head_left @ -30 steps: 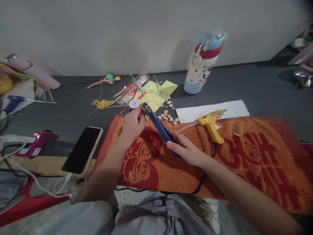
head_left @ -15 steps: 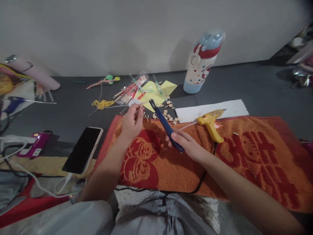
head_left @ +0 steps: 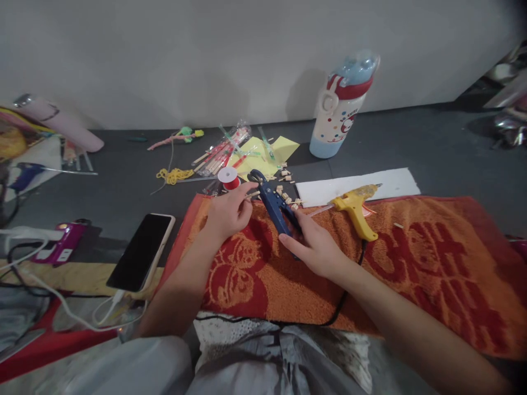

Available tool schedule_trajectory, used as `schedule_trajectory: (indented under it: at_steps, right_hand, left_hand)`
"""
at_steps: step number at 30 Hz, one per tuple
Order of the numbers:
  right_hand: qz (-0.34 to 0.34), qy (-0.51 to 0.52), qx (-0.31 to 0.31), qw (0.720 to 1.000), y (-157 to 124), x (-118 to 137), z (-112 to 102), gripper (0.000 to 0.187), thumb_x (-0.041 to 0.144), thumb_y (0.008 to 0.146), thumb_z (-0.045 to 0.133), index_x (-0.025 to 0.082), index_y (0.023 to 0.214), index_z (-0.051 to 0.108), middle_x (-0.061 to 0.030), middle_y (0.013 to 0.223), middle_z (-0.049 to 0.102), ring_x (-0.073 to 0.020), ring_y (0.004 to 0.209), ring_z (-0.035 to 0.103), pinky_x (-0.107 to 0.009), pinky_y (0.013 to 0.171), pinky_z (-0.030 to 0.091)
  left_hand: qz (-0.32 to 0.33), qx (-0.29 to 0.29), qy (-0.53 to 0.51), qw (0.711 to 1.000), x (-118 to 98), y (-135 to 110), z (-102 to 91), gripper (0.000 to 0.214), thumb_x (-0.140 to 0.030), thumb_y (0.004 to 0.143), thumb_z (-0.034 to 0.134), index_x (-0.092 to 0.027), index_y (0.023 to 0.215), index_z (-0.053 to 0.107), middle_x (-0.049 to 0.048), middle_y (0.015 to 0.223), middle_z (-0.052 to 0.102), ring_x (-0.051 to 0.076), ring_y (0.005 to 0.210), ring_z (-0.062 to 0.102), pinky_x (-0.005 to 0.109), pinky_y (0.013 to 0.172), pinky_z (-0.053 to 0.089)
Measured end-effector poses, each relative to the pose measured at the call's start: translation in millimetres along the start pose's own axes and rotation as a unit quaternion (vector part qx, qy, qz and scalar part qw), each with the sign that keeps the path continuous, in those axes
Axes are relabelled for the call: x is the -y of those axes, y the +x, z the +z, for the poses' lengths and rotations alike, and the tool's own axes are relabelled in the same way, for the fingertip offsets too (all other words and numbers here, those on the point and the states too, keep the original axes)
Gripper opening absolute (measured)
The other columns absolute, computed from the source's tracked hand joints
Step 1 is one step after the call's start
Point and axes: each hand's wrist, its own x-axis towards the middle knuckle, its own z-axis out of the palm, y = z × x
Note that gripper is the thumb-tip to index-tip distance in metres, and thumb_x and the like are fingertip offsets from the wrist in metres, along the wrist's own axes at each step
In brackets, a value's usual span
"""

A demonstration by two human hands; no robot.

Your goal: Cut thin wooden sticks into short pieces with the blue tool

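Note:
My right hand [head_left: 313, 244] is wrapped round the handles of a blue plier-like tool [head_left: 274, 206], which looks like a hand punch or cutter; its jaws point up and to the left. My left hand [head_left: 230, 211] pinches a short, thin wooden stick [head_left: 252, 195], whose end lies close beside the jaws. Whether stick and jaws touch is hard to tell. Just behind my left hand stands a spool of red thread [head_left: 229, 178]. Small cut wooden pieces [head_left: 284, 192] are scattered past the tool, partly hidden by it.
Under my arms lies an orange towel [head_left: 313, 280] with a yellow glue gun [head_left: 354, 208] on it. A white strip [head_left: 387, 184], yellow paper [head_left: 286, 147], bagged sticks [head_left: 220, 153] and a bottle [head_left: 341, 109] are behind. A phone [head_left: 140, 252] lies left, yellow string [head_left: 175, 175] farther back.
The blue tool has turned in my right hand, so its handles now show spread apart. My left hand has moved slightly right and down, bringing the stick to the jaws and uncovering the spool.

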Motion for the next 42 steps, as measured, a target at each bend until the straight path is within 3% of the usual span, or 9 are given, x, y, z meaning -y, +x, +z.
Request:
schedule_trajectory:
  at_steps: [9,24,36,42]
  right_hand:
    - [-0.004,-0.057,0.012,0.998,-1.0,1.2,2.9,0.064,0.05,0.086,0.05,0.008,0.134,0.04,-0.0219,0.116,0.062,-0.0337,0.103,0.062,-0.047,0.084,0.051]
    - [-0.021,-0.063,0.008,0.998,-2.1,2.9,4.2,0.062,0.048,0.086,0.052,0.011,0.135,0.04,-0.0198,0.114,0.063,-0.0327,0.102,0.062,-0.046,0.083,0.052]
    - [-0.05,-0.119,-0.017,0.991,-3.2,-2.3,8.9,0.07,0.055,0.086,0.049,0.007,0.136,0.04,-0.025,0.126,0.058,-0.0377,0.118,0.056,-0.053,0.095,0.048]
    - [-0.059,-0.158,-0.022,0.985,-2.8,-0.5,8.0,0.073,0.055,0.087,0.047,0.002,0.135,0.039,-0.0284,0.124,0.058,-0.0405,0.115,0.056,-0.056,0.094,0.047]
  left_hand:
    - [-0.045,0.031,0.018,0.998,-3.4,1.5,-2.3,0.038,-0.017,0.078,0.042,-0.02,0.109,0.064,-0.0003,0.075,0.071,0.013,0.065,0.063,0.021,0.065,0.045]
    - [-0.076,0.051,0.03,0.995,-5.8,2.2,-4.3,0.047,-0.017,0.078,0.043,-0.019,0.122,0.058,-0.0002,0.077,0.071,0.013,0.07,0.065,0.022,0.067,0.044]
    - [-0.085,0.019,0.007,0.996,-1.7,1.7,-1.6,0.03,-0.017,0.076,0.044,-0.021,0.101,0.06,-0.0022,0.071,0.068,0.012,0.064,0.062,0.021,0.063,0.043]
    - [-0.086,0.034,0.004,0.996,-0.1,2.6,-2.9,0.029,-0.018,0.076,0.043,-0.02,0.096,0.064,-0.0013,0.066,0.067,0.013,0.06,0.061,0.022,0.059,0.041]
